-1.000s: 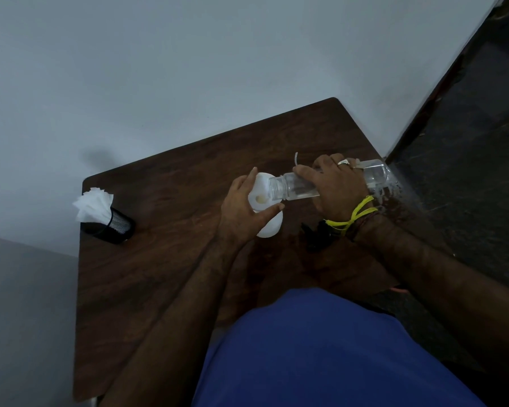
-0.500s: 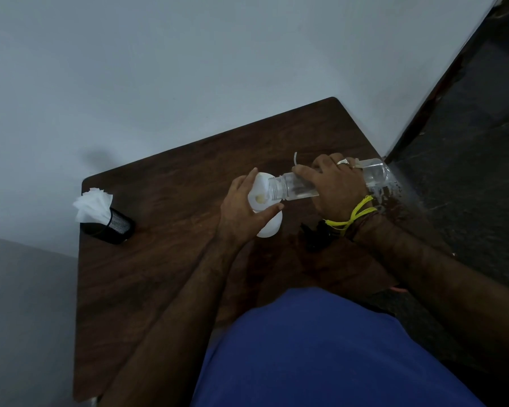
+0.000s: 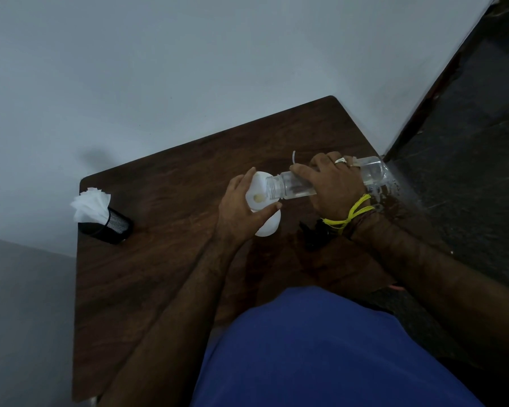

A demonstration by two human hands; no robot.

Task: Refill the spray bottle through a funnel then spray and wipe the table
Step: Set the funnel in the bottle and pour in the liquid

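Your right hand [image 3: 334, 186] grips the tipped clear bottle [image 3: 294, 188] (mouth at the funnel [image 3: 259, 190]); your left hand [image 3: 238, 211] holds that funnel.

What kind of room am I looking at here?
Probably a plain indoor corner, maybe a canteen or office; I can't tell which. A small wooden table stands against a bare pale wall, a black mesh holder of paper napkins sits on it, and a dark stone floor lies beside it.

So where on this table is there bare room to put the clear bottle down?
Bare wood lies between the tissue holder and the left hand, and along the table's near left. It is crowded around the funnel, the right hand and the black object.
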